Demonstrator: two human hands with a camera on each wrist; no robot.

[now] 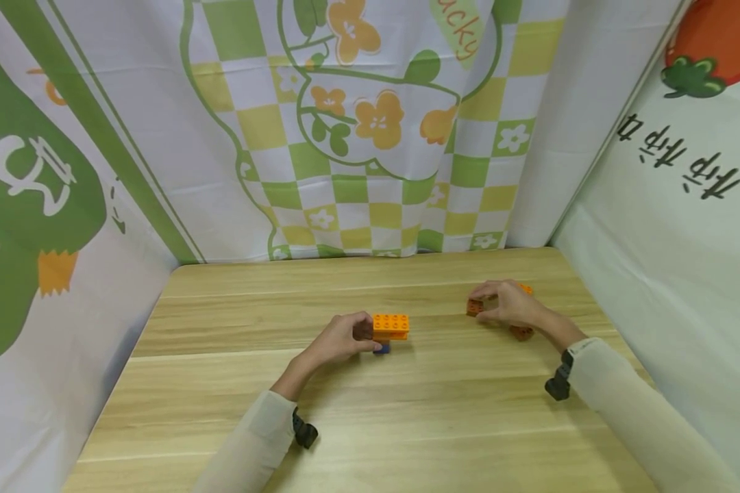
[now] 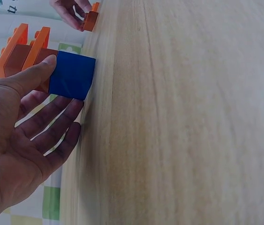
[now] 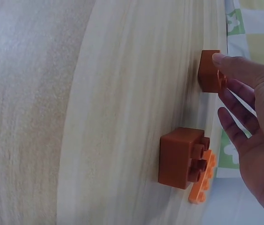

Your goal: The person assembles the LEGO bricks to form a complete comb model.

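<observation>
Near the table's middle, my left hand (image 1: 338, 338) grips a stack of toy building bricks. The left wrist view shows a blue brick (image 2: 73, 75) at the bottom, with brown bricks (image 2: 18, 60) and orange plates (image 2: 37, 46) alternating above it. My thumb lies along the stack's side near the blue brick; some fingers are spread below. Toward the right, my right hand (image 1: 510, 304) pinches a small brown brick (image 3: 209, 70) between thumb and fingers, its studs partly covered. Close to that hand, a larger brown brick (image 3: 175, 157) and an orange plate (image 3: 202, 180) lie on the table.
A wood-grain table (image 1: 222, 383) spans the work area. Printed cloth (image 1: 370, 192) hangs at its back edge, with white printed sheets along the left and right sides. Black straps with small cameras (image 1: 558, 385) sit on both wrists.
</observation>
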